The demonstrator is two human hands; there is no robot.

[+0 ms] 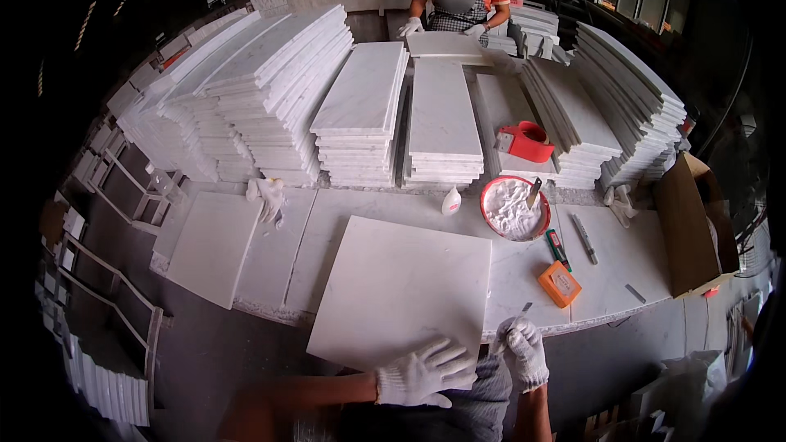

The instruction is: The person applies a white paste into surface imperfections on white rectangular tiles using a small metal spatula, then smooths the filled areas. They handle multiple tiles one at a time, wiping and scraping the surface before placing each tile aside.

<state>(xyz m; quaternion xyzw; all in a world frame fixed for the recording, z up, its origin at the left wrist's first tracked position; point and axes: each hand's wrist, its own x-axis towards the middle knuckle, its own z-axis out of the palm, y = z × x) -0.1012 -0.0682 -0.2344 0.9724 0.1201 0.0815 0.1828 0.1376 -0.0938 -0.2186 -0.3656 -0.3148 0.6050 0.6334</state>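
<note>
A square white marble slab (405, 282) lies turned at an angle on the work table, its near edge overhanging toward me. My left hand (426, 372), in a white knitted glove, rests on the slab's near edge with its fingers stretched out. Just off the slab's near right corner, my right hand (524, 352), gloved too, is closed in a pinch. A small thin grey blade (526, 307) sticks up from its fingertips. Beyond the slab stand a red-rimmed bowl (494, 223) of white paste with a putty knife (534, 192) in it, and a small white bottle (451, 201).
Stacked marble slabs (360, 90) line the far side. A red tape dispenser (524, 142) sits on one stack. An orange box (559, 284), a green-and-red cutter (558, 250), a marker (584, 239) and a cardboard box (692, 229) are at right. Across, a person (458, 0) handles a slab.
</note>
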